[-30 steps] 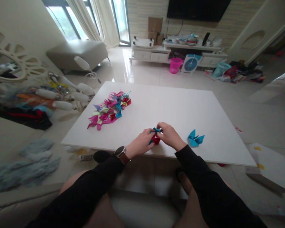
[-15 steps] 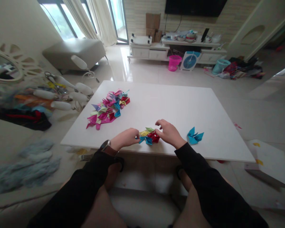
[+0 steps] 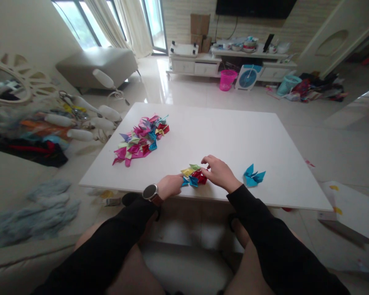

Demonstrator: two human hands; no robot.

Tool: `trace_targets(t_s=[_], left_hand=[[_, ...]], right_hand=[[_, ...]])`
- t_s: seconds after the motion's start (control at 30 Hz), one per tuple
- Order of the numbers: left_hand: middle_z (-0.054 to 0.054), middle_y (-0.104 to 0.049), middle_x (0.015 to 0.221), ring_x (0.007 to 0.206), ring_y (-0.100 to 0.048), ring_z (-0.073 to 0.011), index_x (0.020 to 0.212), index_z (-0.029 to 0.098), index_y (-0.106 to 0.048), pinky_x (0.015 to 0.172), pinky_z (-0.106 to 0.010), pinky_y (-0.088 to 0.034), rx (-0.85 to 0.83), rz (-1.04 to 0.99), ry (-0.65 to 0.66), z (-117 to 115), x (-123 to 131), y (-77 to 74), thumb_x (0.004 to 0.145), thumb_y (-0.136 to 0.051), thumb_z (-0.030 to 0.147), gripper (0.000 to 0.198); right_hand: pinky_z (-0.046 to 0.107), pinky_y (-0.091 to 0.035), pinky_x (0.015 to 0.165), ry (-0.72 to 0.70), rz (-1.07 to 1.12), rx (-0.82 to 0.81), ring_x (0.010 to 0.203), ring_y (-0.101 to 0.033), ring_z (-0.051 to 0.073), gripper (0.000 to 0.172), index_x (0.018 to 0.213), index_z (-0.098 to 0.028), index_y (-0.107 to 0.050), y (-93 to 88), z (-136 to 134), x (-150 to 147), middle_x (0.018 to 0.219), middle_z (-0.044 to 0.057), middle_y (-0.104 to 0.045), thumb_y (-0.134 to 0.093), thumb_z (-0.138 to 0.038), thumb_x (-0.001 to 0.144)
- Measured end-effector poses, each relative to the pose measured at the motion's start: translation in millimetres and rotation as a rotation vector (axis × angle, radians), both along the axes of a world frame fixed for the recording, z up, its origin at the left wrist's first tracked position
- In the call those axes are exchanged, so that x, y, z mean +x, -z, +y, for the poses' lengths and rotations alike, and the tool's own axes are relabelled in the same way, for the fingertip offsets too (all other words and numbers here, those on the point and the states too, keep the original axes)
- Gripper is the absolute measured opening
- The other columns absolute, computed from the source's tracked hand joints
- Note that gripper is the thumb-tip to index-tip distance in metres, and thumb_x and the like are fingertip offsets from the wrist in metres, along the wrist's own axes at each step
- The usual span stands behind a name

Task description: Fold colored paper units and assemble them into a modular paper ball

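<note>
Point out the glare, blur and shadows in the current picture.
Head view, top left: pale, washed-out window, with glare on the floor; head view, lower left: grey cloth smeared and soft; head view, centre: faint shadow under the right hand, and folded papers lacking crisp creases.

On the surface, a paper pile lies left of the frame's centre; a paper cluster sits just below centre, between left hand and right hand; one paper piece lies right.
</note>
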State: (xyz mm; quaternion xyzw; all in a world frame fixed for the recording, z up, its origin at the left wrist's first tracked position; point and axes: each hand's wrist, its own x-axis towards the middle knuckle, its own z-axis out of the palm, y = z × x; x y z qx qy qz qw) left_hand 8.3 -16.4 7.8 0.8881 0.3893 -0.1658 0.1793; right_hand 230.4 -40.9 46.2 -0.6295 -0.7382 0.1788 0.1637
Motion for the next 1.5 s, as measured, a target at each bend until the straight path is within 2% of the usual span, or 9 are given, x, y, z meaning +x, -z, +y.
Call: trace_targets(t_s=[0.23,0.47,0.57,0.67,0.8,0.97,1.1,1.23,1.5], left_hand=[[-0.013,-0.071,0.116,0.097,-0.073,-0.0272,0.108,0.017,-0.072,0.083,-0.035,-0.057,-0.002,0.006,0.027,0.0,2.7,1.6,0.084,-0.058,0.016,0.028],[-0.008,-0.056,0.131,0.088,-0.072,-0.0194,0.111,0.023,-0.069,0.085,-0.033,-0.055,0.026,-0.086,0.026,6.4,-0.7,-11.5,0.088,-0.056,0.02,0.027],[-0.01,-0.055,0.129,0.089,-0.071,-0.0207,0.114,0.02,-0.064,0.086,-0.034,-0.055,0.085,-0.088,-0.043,18.4,-9.9,-15.3,0.09,-0.056,0.026,0.026],[-0.013,-0.056,0.128,0.094,-0.07,-0.0236,0.123,0.017,-0.058,0.086,-0.036,-0.054,0.157,-0.058,-0.196,38.1,-26.1,-14.4,0.092,-0.057,0.033,0.035],[-0.017,-0.056,0.131,0.113,-0.064,-0.0304,0.128,0.013,-0.055,0.095,-0.041,-0.051,0.251,0.007,-0.42,69.7,-55.6,-4.9,0.093,-0.054,0.036,0.041],[-0.026,-0.043,0.149,0.139,-0.043,-0.0404,0.132,0.009,-0.054,0.106,-0.052,-0.043,0.226,0.152,-0.65,93.5,-88.3,16.1,0.091,-0.054,0.042,0.052],[-0.026,-0.033,0.159,0.147,-0.034,-0.0415,0.136,0.01,-0.054,0.111,-0.057,-0.038,0.181,0.186,-0.686,98.5,-98.3,31.5,0.09,-0.054,0.042,0.056],[-0.025,-0.035,0.159,0.15,-0.031,-0.0405,0.138,0.012,-0.054,0.111,-0.055,-0.039,0.183,0.158,-0.722,101.6,-98.3,40.5,0.089,-0.054,0.041,0.057],[-0.027,-0.039,0.156,0.147,-0.036,-0.0393,0.136,0.008,-0.056,0.112,-0.053,-0.038,0.173,0.106,-0.768,105.1,-98.4,49.1,0.09,-0.052,0.039,0.056]], right_hand=[[0.026,-0.044,0.074,-0.008,-0.013,-0.014,0.079,-0.065,0.015,0.01,0.099,-0.022,-0.065,0.5,0.4,0.3,0.102,0.004,-0.066,-0.06,-0.024,0.092],[0.026,-0.044,0.074,-0.005,-0.017,-0.029,0.079,-0.066,0.014,0.009,0.096,-0.022,-0.066,0.0,0.0,-0.4,0.103,0.003,-0.066,-0.058,-0.026,0.093],[0.025,-0.044,0.074,-0.014,-0.024,-0.03,0.079,-0.066,0.014,0.01,0.096,-0.022,-0.066,0.8,-0.2,-1.0,0.101,0.002,-0.066,-0.057,-0.026,0.094],[0.025,-0.043,0.073,-0.026,-0.028,-0.036,0.079,-0.065,0.014,0.01,0.096,-0.022,-0.067,2.3,-0.5,-1.1,0.101,0.003,-0.066,-0.058,-0.027,0.094],[0.025,-0.042,0.072,-0.032,-0.023,-0.025,0.079,-0.065,0.015,0.01,0.096,-0.022,-0.067,3.0,-1.3,-1.1,0.101,0.004,-0.066,-0.059,-0.028,0.094],[0.026,-0.043,0.072,-0.027,-0.018,-0.019,0.079,-0.066,0.015,0.009,0.094,-0.023,-0.067,1.3,-1.4,-0.5,0.099,0.003,-0.066,-0.059,-0.026,0.093],[0.026,-0.042,0.071,-0.024,-0.025,-0.019,0.08,-0.066,0.016,0.009,0.094,-0.023,-0.067,1.1,-0.3,0.1,0.099,0.003,-0.066,-0.059,-0.026,0.093],[0.026,-0.042,0.071,-0.028,-0.017,-0.029,0.079,-0.065,0.015,0.009,0.094,-0.023,-0.067,1.4,0.5,-0.9,0.099,0.003,-0.066,-0.059,-0.026,0.093],[0.026,-0.041,0.07,-0.041,-0.016,-0.043,0.078,-0.064,0.014,0.009,0.092,-0.022,-0.067,3.6,-1.0,-3.0,0.098,0.002,-0.065,-0.059,-0.026,0.093]])
